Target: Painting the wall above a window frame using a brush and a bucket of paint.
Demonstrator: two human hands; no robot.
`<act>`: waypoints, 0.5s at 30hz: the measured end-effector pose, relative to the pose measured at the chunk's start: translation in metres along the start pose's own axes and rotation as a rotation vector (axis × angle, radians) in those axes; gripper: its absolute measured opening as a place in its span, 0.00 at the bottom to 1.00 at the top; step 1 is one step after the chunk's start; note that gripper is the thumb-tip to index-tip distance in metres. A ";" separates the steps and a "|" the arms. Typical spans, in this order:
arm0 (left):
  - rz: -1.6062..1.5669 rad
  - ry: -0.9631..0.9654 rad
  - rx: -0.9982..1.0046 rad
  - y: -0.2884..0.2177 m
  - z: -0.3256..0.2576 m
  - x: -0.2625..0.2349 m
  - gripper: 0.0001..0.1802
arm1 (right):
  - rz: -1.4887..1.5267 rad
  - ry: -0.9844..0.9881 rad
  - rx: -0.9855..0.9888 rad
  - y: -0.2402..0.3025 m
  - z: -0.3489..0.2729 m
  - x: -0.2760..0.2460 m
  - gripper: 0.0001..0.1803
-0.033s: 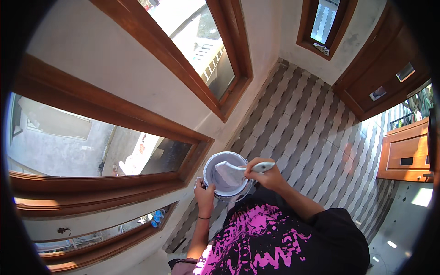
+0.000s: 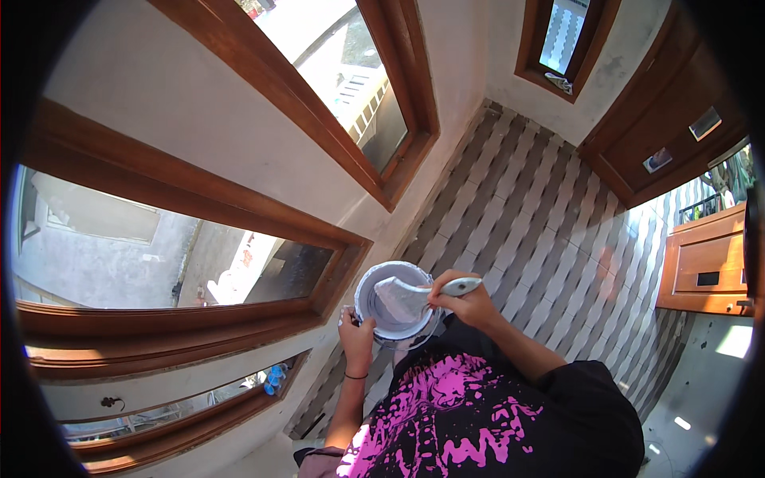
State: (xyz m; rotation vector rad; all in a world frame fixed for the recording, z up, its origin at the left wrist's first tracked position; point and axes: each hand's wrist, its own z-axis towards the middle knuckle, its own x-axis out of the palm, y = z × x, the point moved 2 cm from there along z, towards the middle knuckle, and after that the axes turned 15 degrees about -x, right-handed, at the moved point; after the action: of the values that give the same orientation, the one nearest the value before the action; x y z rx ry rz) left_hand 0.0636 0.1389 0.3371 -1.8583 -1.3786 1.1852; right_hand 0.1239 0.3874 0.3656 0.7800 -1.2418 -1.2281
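A round white bucket (image 2: 409, 274) is in front of me, paint-smeared around its rim, with a thin wire handle on its near side. My left hand (image 2: 356, 338) closes on the bucket's left near rim and wears a dark band at the wrist. A wide paintbrush (image 2: 398, 299) is in my right hand (image 2: 465, 307), the fingers wrapped round the base of its pale handle. White coats the brush head, which lies over the bucket's mouth, tilted toward the left. How deep any paint stands inside cannot be made out.
Brown wooden window frames (image 2: 343, 253) line the pale wall (image 2: 239, 151) close on my left. Patterned tiles cover the floor (image 2: 518, 231). A wooden door (image 2: 637, 135) stands at the far right, a wooden panel (image 2: 701, 267) nearer. Something blue (image 2: 274, 379) sits on the lower left sill.
The paintbrush and my right hand have shifted very slightly to the right. The bucket is a touch higher in the picture, with my left hand still on its rim.
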 end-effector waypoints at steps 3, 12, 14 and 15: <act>0.009 0.023 0.020 -0.006 0.009 0.012 0.10 | 0.124 -0.079 0.010 -0.002 0.000 -0.015 0.04; -0.006 0.173 -0.014 -0.031 0.025 0.031 0.09 | 0.179 -0.277 0.009 0.009 0.003 -0.031 0.05; 0.018 0.195 -0.003 -0.037 0.029 0.035 0.09 | 0.051 -0.269 -0.019 0.003 0.004 -0.032 0.04; 0.031 0.203 0.014 -0.040 0.033 0.036 0.09 | -0.074 -0.244 -0.052 0.000 0.006 -0.031 0.04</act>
State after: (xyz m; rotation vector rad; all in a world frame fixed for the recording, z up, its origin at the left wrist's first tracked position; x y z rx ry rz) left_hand 0.0194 0.1839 0.3427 -1.9375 -1.2307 0.9870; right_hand 0.1214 0.4186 0.3589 0.6571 -1.3815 -1.4435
